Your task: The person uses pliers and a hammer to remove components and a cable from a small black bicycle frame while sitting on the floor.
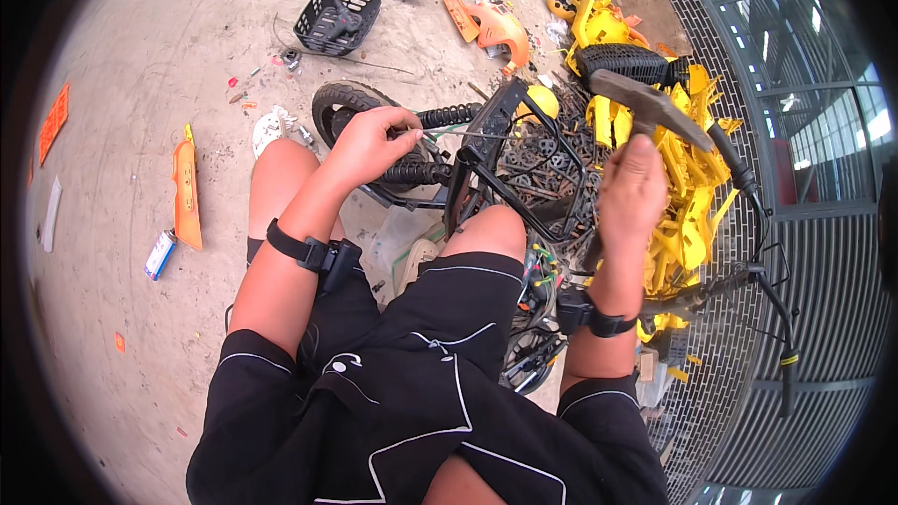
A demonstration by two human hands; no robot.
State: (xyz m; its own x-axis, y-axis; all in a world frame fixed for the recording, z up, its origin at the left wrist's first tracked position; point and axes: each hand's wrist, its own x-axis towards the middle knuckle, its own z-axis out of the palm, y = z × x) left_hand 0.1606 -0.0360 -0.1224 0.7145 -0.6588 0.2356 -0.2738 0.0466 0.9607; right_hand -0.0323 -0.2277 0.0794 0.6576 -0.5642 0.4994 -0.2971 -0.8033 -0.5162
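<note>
My left hand (376, 142) is closed round a thin metal rod (458, 133), whose kind I cannot make out. The rod points right, and its far end meets the black frame (494, 118) of a small vehicle. That frame stands between my knees, with a black-tyred wheel (329, 110) and coil-spring shock absorbers (441, 117) beside my left hand. Gripped by its handle in my right hand (634, 189) is a hammer (652, 105). Its head is raised to the right of the frame, apart from the rod.
Broken yellow plastic panels (687, 210) and a heap of dark metal parts (538, 164) lie to the right. Two black baskets (337, 19) stand ahead, near an orange panel (505, 30). On the left lie an orange strip (187, 192) and a small can (161, 254).
</note>
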